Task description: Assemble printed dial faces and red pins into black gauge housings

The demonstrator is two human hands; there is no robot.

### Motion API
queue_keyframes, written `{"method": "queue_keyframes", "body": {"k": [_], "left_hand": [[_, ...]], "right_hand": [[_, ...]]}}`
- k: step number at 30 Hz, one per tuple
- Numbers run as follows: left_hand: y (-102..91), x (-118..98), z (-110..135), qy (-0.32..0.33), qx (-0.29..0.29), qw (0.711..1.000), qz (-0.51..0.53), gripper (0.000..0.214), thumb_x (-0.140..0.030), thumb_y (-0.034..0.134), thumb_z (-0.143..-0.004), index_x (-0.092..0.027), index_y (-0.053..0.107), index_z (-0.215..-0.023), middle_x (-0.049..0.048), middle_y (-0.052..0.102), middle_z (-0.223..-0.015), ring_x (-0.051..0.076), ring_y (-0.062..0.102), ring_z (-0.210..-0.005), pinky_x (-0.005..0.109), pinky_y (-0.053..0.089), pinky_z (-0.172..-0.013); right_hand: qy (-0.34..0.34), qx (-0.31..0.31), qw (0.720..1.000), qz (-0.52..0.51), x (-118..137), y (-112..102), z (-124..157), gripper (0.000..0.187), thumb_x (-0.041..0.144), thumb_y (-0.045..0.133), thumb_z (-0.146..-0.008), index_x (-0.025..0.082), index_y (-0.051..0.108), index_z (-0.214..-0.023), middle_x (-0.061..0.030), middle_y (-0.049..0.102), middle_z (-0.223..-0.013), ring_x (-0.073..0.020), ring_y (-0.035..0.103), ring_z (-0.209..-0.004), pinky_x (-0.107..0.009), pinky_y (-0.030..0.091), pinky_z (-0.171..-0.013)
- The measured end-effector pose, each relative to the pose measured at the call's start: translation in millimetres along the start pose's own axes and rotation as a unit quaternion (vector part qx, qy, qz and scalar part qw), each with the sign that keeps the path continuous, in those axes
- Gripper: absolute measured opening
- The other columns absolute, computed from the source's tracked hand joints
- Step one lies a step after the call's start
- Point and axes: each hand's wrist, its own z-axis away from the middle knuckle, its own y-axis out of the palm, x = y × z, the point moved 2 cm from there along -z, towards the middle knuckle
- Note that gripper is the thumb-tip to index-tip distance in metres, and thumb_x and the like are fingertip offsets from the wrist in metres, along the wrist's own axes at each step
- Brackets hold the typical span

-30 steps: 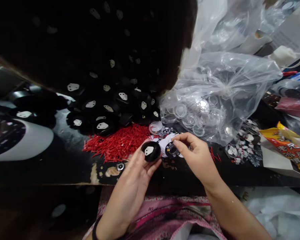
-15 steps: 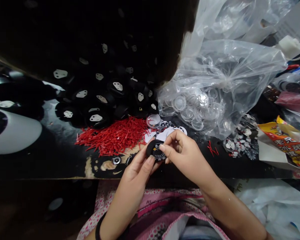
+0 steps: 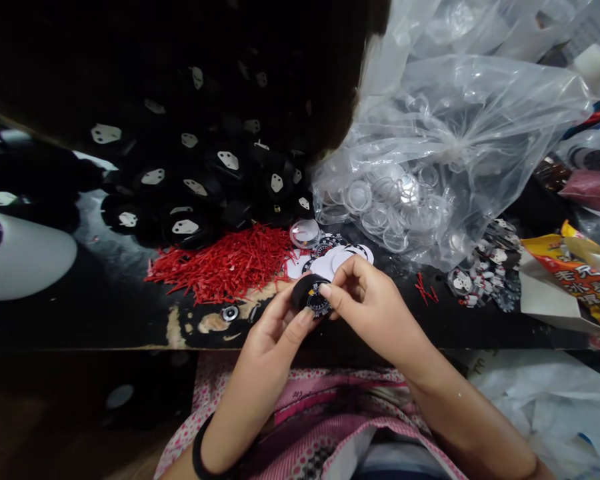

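Observation:
My left hand [image 3: 273,330] grips a small round black case [image 3: 306,293] at the table's front edge. My right hand [image 3: 367,307] pinches a round printed dial disc [image 3: 319,303] and presses it onto the case. Just behind my fingers lies a small heap of white and printed dial discs [image 3: 330,260] beside a clear round lens [image 3: 305,233]. A pile of thin red needles [image 3: 225,267] lies to the left of them.
A heap of black round cases with white patches [image 3: 205,180] fills the back left. A clear plastic bag of transparent rings [image 3: 430,160] sits back right, with small printed parts [image 3: 485,273] and an orange packet [image 3: 575,273] further right. A small metal ring [image 3: 229,313] lies near the table edge.
My right hand brought a printed dial disc from the heap to the black case in my left hand. Both hands then drew together over the case.

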Motion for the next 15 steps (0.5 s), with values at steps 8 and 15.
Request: {"method": "queue_keyframes", "body": {"k": [8, 15], "left_hand": [[-2.6, 1.2, -4.0, -0.019, 0.013, 0.998, -0.050, 0.028, -0.037, 0.067, -0.089, -0.037, 0.070, -0.117, -0.0031, 0.066, -0.129, 0.020, 0.062, -0.119, 0.030, 0.049, -0.103], [-1.6, -0.8, -5.6, -0.007, 0.002, 0.997, -0.071, 0.031, -0.036, 0.072, -0.084, -0.031, 0.069, -0.115, -0.0018, 0.070, -0.116, 0.017, 0.063, -0.114, 0.025, 0.048, -0.100]], "right_hand": [[0.004, 0.027, 0.999, 0.027, -3.1, -6.6, -2.7, 0.015, 0.031, 0.063, -0.085, 0.022, 0.052, -0.078, 0.0049, 0.057, -0.070, -0.0122, 0.056, -0.064, -0.027, 0.043, -0.059], [-0.020, 0.012, 0.995, 0.099, -1.9, -6.5, -2.2, 0.017, 0.029, 0.063, -0.085, 0.022, 0.049, -0.077, 0.0050, 0.055, -0.070, -0.0114, 0.052, -0.064, -0.026, 0.040, -0.059]]}}
